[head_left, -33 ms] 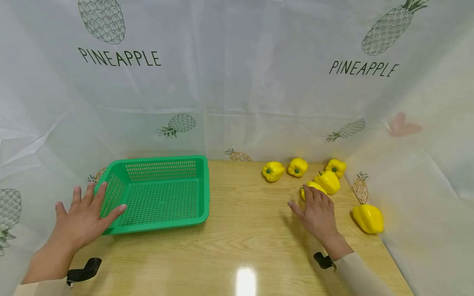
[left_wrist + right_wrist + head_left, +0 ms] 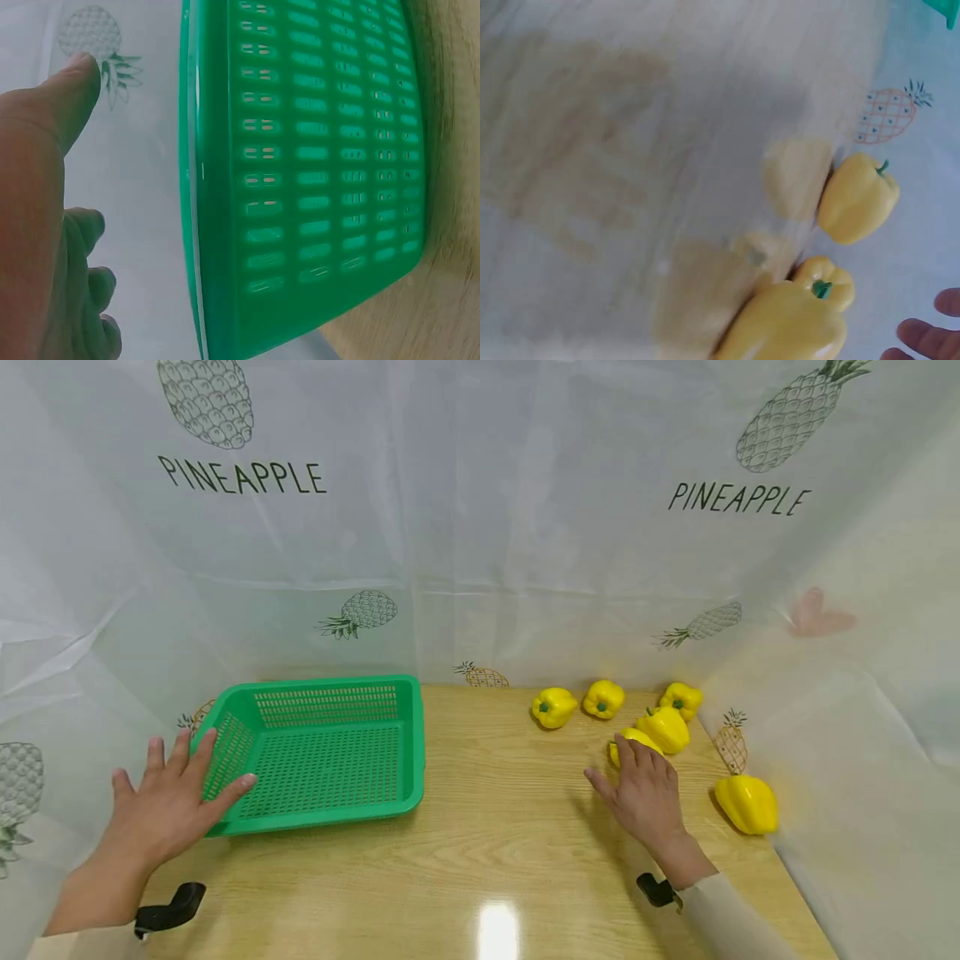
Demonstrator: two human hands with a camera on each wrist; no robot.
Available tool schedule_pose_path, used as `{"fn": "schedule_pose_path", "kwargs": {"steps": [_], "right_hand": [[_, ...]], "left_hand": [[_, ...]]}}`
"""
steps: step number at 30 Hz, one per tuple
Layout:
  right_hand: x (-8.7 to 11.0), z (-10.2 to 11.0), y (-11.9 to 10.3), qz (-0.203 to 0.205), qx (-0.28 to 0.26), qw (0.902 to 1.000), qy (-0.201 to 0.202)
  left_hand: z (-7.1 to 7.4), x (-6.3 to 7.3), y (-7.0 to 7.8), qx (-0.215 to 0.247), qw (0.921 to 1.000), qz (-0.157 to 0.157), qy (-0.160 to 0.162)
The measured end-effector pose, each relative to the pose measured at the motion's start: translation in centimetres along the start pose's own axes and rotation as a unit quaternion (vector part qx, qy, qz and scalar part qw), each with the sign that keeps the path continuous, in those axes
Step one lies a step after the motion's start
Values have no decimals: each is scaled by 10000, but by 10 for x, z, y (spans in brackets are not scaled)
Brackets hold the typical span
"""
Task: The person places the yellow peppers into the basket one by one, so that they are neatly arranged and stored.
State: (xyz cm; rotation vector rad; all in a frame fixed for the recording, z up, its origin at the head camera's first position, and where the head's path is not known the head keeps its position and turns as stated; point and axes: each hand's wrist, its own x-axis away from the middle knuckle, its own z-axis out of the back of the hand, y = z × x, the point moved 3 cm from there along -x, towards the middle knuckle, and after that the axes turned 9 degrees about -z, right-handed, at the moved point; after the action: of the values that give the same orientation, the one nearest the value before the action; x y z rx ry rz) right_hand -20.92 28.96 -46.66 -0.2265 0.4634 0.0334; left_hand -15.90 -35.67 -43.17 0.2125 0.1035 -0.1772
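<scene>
My left hand, fingers spread, hovers by the left rim of a green plastic basket. The left wrist view shows a gap between the thumb and the basket's slotted side. Over on the right, my right hand hangs above the table with its fingers extended, partly hiding a yellow bell pepper. Whether its fingertips touch that pepper I cannot tell. Just behind lies another yellow bell pepper. Fingertips of the right hand show at the right wrist view's lower corner, holding nothing.
More yellow bell peppers lie along the back: one left, one beside it, one in the corner. Another bell pepper sits at the right edge. Pineapple-print sheeting encloses the wooden table at back and sides.
</scene>
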Motion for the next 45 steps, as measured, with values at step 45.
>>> {"fn": "schedule_pose_path", "kwargs": {"steps": [45], "right_hand": [[-16,-21,-37,-305,254,9889,-1432]], "left_hand": [[-1,9,-35,-96,9998,162,-59]]}}
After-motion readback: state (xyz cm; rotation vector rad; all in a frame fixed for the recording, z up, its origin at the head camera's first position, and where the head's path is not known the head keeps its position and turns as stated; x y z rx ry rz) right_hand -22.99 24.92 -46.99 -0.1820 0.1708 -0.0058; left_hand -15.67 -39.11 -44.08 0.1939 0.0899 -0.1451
